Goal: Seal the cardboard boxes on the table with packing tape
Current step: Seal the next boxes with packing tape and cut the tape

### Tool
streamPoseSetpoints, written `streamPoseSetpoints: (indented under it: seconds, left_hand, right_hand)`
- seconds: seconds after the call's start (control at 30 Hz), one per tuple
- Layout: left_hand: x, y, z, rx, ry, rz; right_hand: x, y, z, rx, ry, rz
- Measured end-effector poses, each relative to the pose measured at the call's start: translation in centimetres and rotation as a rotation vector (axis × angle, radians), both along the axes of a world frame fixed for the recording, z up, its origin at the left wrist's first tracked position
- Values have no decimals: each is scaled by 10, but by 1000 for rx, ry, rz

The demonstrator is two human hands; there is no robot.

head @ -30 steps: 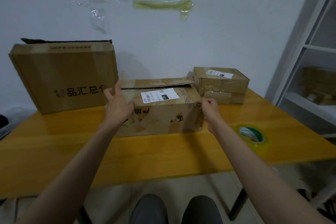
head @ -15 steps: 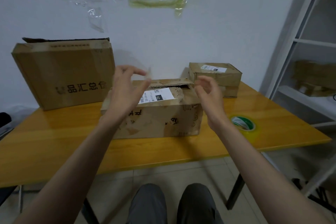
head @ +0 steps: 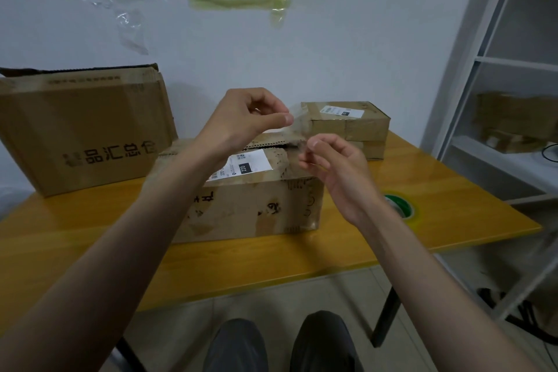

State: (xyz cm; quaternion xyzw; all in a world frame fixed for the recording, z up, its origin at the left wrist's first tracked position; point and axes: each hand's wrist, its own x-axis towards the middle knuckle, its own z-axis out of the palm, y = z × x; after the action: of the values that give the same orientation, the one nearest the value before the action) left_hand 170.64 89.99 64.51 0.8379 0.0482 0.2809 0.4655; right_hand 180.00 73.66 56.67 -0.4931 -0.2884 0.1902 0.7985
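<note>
Both hands raised above the brown cardboard box (head: 241, 187): left hand (head: 241, 121) and right hand (head: 335, 166) each pinch a clear tape strip (head: 297, 127).

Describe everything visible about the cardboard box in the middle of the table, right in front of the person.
The middle box is worn brown cardboard, lying long side toward the camera on the yellow table. Its top flaps meet at a jagged seam that looks unsealed. A white shipping label with a black patch reading 220 sits on top, and dark handwritten marks and old tape patches cover the front. Both hands are above it; whether they touch it is unclear.
</note>
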Motion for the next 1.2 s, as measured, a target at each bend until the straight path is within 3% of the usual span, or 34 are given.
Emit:
streamPoseSetpoints:
  seconds: [0.3,0.57,0.93,1.2]
  left_hand:
    - [35,10,-8,-21,77,-16]
    - [58,30,-27,-38,185,24]
    - [85,49,-50,64,320,91]
    - [80,55,-53,-15,301,-5]
  right_hand:
    - [18,-3,-6,-96,10,-68]
    - [35,8,-10,-356,-123,-251]
    - [50,32,-4,-761,-502,-289]
    - [51,29,-7,-772,-525,-286]
